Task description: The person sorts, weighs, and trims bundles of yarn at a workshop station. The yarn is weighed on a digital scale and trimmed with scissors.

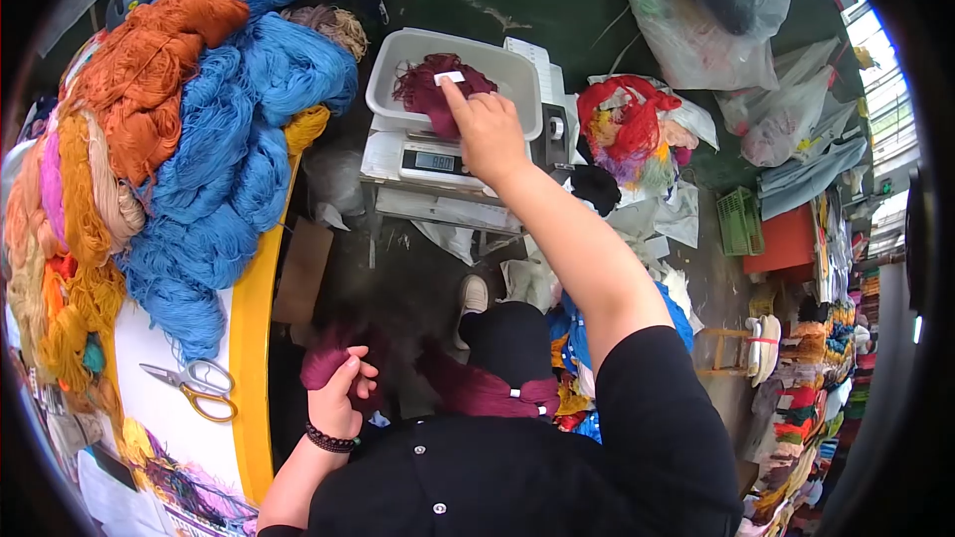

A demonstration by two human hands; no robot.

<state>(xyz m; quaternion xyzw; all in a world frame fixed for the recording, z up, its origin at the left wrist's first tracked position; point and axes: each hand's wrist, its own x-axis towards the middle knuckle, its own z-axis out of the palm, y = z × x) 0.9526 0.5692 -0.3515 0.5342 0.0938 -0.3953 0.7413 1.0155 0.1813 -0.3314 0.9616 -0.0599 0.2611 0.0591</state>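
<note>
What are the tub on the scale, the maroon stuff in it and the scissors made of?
Pale grey rectangular tub: smooth moulded plastic, rounded rim, dull sheen. Dark maroon hank held by the right hand, and the similar bundle in the left hand: soft matte yarn, loose strands; fibre type unclear. Yellow-handled scissors: shiny metal blades, handles probably plastic.

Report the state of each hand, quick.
Left hand: closed on a maroon yarn hank.
Right hand: closed, pinching a white tag over the yarn in the tray.
</note>
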